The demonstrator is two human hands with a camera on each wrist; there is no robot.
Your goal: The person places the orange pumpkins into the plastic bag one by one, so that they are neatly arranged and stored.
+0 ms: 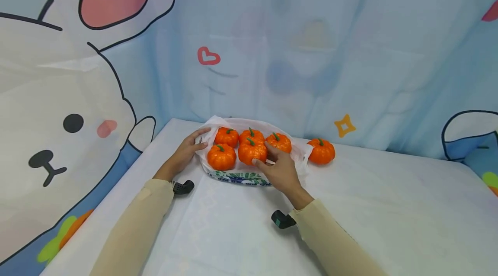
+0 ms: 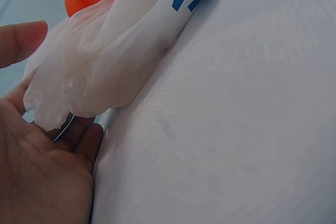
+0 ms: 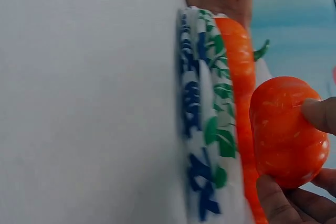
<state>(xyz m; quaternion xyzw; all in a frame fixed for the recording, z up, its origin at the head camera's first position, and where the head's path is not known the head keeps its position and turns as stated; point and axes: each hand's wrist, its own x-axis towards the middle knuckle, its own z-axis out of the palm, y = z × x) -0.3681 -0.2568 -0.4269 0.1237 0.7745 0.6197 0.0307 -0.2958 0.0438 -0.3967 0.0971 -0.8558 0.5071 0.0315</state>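
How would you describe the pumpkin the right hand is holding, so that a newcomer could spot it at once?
Start at the white plastic bag lying open on the white table, near the cartoon curtain. Five small orange pumpkins sit on it in two rows. The held pumpkin is the right one of the front row, the only one in the grip of the right hand.

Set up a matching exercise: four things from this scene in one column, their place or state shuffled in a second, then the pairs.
1. left hand
2. right hand
3. lone pumpkin
4. plastic bag

A. on the table, outside the bag
B. grips a pumpkin in the bag
C. holds five pumpkins
D. holds the bag's edge

Pairs: 1-D, 2-B, 3-A, 4-C
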